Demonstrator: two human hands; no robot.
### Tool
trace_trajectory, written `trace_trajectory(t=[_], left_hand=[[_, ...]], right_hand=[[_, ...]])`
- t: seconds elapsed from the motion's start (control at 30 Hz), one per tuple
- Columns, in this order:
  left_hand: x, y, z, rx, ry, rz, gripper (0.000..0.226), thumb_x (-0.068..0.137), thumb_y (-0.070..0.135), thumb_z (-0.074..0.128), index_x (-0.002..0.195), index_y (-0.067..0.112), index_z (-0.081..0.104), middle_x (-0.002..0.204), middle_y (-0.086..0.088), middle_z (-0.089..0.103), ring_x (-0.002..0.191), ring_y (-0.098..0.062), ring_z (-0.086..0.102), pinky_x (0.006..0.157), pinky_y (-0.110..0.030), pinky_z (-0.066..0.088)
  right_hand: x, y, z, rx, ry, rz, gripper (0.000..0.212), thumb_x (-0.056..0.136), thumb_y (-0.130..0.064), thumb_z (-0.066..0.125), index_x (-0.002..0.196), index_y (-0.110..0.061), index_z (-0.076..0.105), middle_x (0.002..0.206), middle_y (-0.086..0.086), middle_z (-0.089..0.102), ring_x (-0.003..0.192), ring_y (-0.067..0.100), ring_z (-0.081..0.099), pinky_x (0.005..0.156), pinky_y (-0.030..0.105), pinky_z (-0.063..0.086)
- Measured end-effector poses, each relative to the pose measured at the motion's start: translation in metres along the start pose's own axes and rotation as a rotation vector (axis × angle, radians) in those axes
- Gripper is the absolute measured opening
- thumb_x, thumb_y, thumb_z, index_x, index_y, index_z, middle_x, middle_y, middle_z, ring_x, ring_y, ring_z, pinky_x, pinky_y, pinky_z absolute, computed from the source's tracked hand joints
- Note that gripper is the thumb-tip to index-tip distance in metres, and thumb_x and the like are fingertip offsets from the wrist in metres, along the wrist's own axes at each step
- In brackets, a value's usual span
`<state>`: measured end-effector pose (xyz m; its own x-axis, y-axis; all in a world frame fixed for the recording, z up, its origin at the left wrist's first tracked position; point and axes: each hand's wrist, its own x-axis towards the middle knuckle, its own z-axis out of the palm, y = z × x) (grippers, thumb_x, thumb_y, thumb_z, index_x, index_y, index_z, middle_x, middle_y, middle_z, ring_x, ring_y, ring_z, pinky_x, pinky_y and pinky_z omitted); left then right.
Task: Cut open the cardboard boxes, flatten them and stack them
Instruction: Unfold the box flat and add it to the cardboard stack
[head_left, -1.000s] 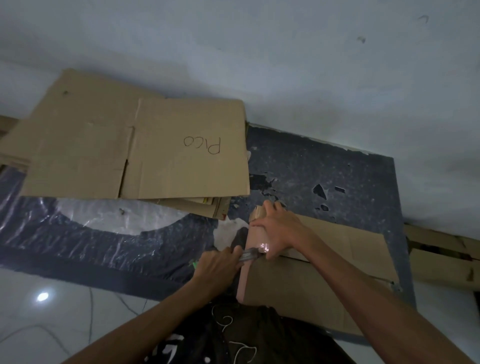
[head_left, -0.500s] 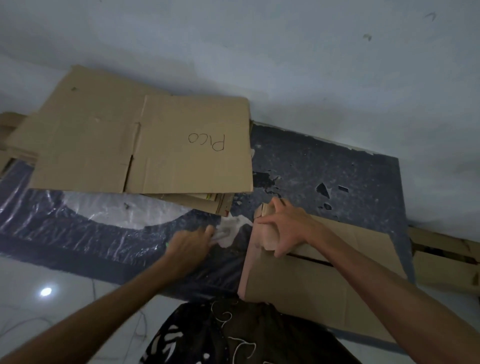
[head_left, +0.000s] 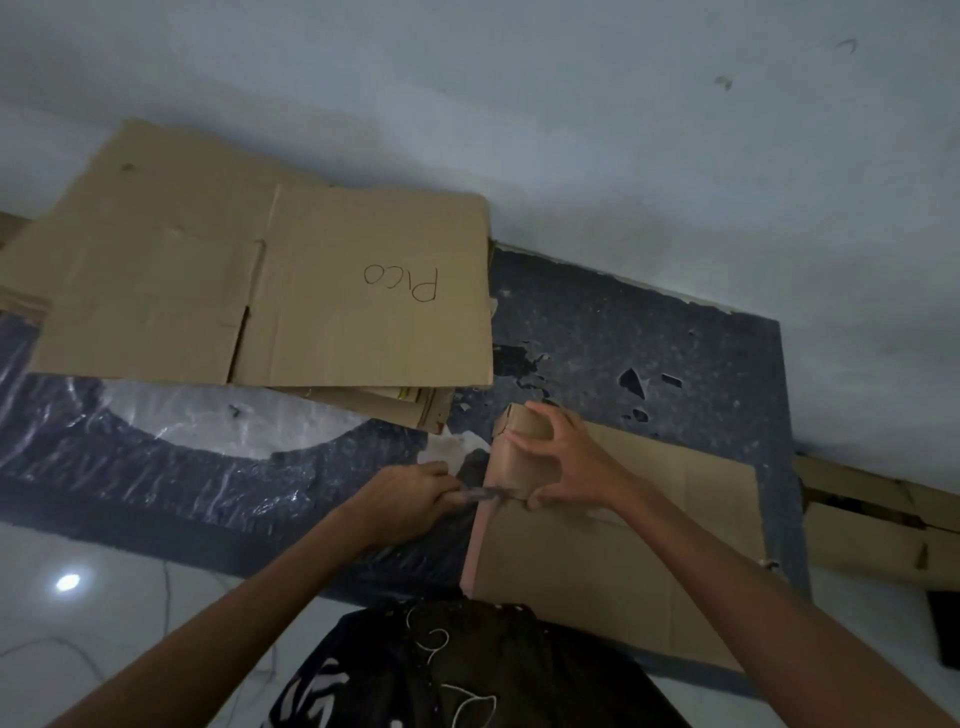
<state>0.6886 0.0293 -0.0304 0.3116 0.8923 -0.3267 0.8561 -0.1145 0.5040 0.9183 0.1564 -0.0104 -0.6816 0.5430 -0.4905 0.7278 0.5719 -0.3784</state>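
Observation:
A brown cardboard box lies nearly flat on the dark mat in front of me, its left flap raised. My right hand holds that flap, fingers on its top and thumb at its base. My left hand grips a small cutter, whose blade points right into the slit at the flap's base. A stack of flattened cardboard, with "Pico" written on the top sheet, lies at the back left.
The dark mat reaches to a pale wall behind. Clear plastic film covers the mat's left part. More cardboard lies at the right edge. White tiled floor and my dark patterned clothing are at the bottom.
My left hand swung away to the left, then came back with the cutter to the flap's base. My right hand shifted its hold higher on the flap.

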Motion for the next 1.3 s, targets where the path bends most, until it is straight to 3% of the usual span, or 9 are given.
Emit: trace_trajectory(t=[0.1, 0.2, 0.3, 0.43, 0.63, 0.83, 0.97, 1.13, 1.3], left_hand=[[0.014, 0.013, -0.007, -0.111, -0.001, 0.01, 0.068, 0.094, 0.061, 0.008, 0.132, 0.026, 0.052, 0.116, 0.001, 0.06, 0.099, -0.018, 0.058, 0.077, -0.028, 0.04], [0.024, 0.021, -0.013, -0.195, 0.007, 0.005, 0.034, 0.105, 0.029, 0.031, 0.133, 0.017, 0.048, 0.107, 0.005, 0.05, 0.09, -0.007, 0.043, 0.069, -0.019, 0.027], [0.033, 0.021, -0.007, -0.271, 0.018, -0.019, 0.033, 0.105, 0.029, 0.031, 0.123, 0.013, 0.053, 0.101, 0.001, 0.05, 0.085, -0.01, 0.044, 0.068, -0.023, 0.027], [0.051, 0.032, 0.0, -0.306, 0.068, -0.155, 0.036, 0.1, 0.04, 0.043, 0.116, 0.01, 0.056, 0.102, -0.006, 0.055, 0.09, -0.019, 0.051, 0.072, -0.029, 0.033], [0.074, 0.035, 0.003, -0.254, 0.156, -0.352, 0.036, 0.087, 0.044, 0.062, 0.107, 0.014, 0.06, 0.104, -0.008, 0.067, 0.096, -0.026, 0.061, 0.07, -0.028, 0.042], [0.08, 0.034, -0.003, -0.217, 0.082, -0.334, 0.039, 0.083, 0.043, 0.062, 0.11, 0.014, 0.061, 0.106, -0.009, 0.067, 0.096, -0.027, 0.062, 0.071, -0.029, 0.042], [0.082, 0.036, -0.006, -0.14, 0.019, -0.301, 0.042, 0.086, 0.044, 0.06, 0.115, 0.014, 0.059, 0.112, -0.01, 0.065, 0.101, -0.029, 0.061, 0.08, -0.035, 0.049], [0.082, 0.034, -0.019, -0.083, -0.114, -0.225, 0.038, 0.092, 0.043, 0.055, 0.115, 0.012, 0.054, 0.114, -0.011, 0.062, 0.1, -0.028, 0.058, 0.075, -0.031, 0.041], [0.055, 0.016, -0.041, -0.478, -0.337, -0.181, 0.025, 0.1, 0.036, 0.047, 0.1, 0.014, 0.034, 0.083, -0.002, 0.046, 0.066, -0.014, 0.041, 0.062, -0.029, 0.034]], right_hand=[[0.001, 0.001, -0.001, 0.069, -0.004, 0.011, 0.076, 0.078, -0.03, 0.077, 0.144, -0.036, 0.04, 0.159, -0.004, -0.001, 0.145, 0.021, -0.003, 0.119, 0.047, 0.016], [0.002, -0.002, 0.005, -0.025, 0.061, 0.163, 0.102, 0.075, -0.043, 0.078, 0.154, -0.029, 0.014, 0.158, 0.004, -0.003, 0.144, 0.033, 0.0, 0.117, 0.05, 0.02], [-0.004, -0.012, 0.016, -0.074, 0.204, 0.336, 0.123, 0.07, -0.058, 0.076, 0.154, -0.019, -0.005, 0.154, 0.017, 0.004, 0.141, 0.039, 0.01, 0.115, 0.047, 0.022], [-0.012, -0.014, 0.023, 0.008, 0.34, 0.415, 0.12, 0.06, -0.06, 0.081, 0.15, -0.013, 0.017, 0.146, 0.017, 0.018, 0.131, 0.034, 0.027, 0.106, 0.042, 0.033], [-0.028, -0.035, 0.042, 0.087, 0.25, 0.34, 0.032, 0.094, -0.036, 0.055, 0.102, -0.007, 0.063, 0.111, 0.012, 0.058, 0.108, 0.028, 0.053, 0.089, 0.033, 0.038], [-0.032, -0.052, 0.047, 0.217, 0.215, 0.391, 0.055, 0.08, -0.053, 0.067, 0.114, -0.013, 0.053, 0.112, 0.002, 0.053, 0.104, 0.02, 0.05, 0.087, 0.033, 0.04], [-0.032, -0.066, 0.061, 0.087, 0.105, 0.346, 0.044, 0.091, -0.051, 0.048, 0.121, -0.02, 0.06, 0.127, 0.0, 0.057, 0.116, 0.021, 0.05, 0.101, 0.037, 0.036], [-0.056, -0.073, 0.064, 0.109, 0.463, 0.295, 0.015, 0.078, -0.041, 0.063, 0.086, -0.028, 0.062, 0.091, -0.007, 0.064, 0.089, 0.024, 0.056, 0.075, 0.04, 0.033], [-0.053, -0.062, 0.053, 0.126, 0.369, 0.258, 0.039, 0.075, -0.053, 0.062, 0.099, -0.024, 0.064, 0.112, 0.0, 0.057, 0.104, 0.027, 0.048, 0.077, 0.037, 0.031]])
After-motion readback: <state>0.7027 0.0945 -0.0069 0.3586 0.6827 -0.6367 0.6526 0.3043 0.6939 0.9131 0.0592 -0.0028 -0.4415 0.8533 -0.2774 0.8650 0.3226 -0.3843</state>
